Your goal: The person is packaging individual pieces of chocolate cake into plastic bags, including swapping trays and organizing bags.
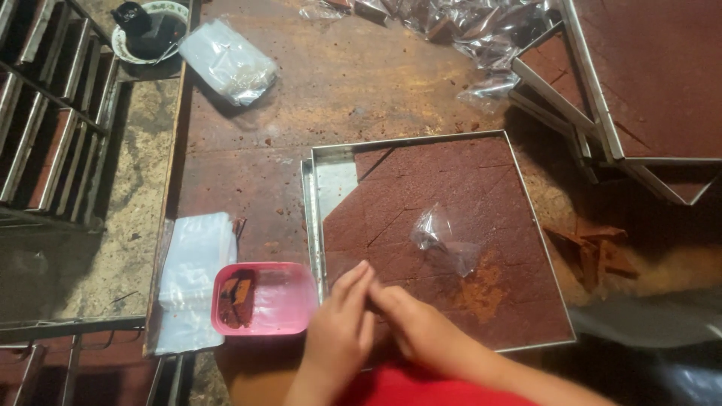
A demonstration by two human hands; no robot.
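Observation:
A square metal tray (335, 177) lies in front of me, holding a slab of dark brown cake (444, 188) cut into diamond pieces, with its near left corner bare. A small clear plastic bag (444, 239) lies on the cake. My left hand (338, 334) and my right hand (410, 323) meet fingertip to fingertip over the tray's near edge. Whether they pinch something small between them I cannot tell. A pink plastic tub (274, 301) with brown cake scraps stands just left of my left hand.
A stack of clear bags (192, 271) lies left of the tub, and another pack of bags (229, 60) lies farther back. More trays of cake (647, 75) are stacked at the right, with crumpled plastic (481, 30) and broken cake pieces (594, 252) nearby. A metal rack (53, 113) stands left.

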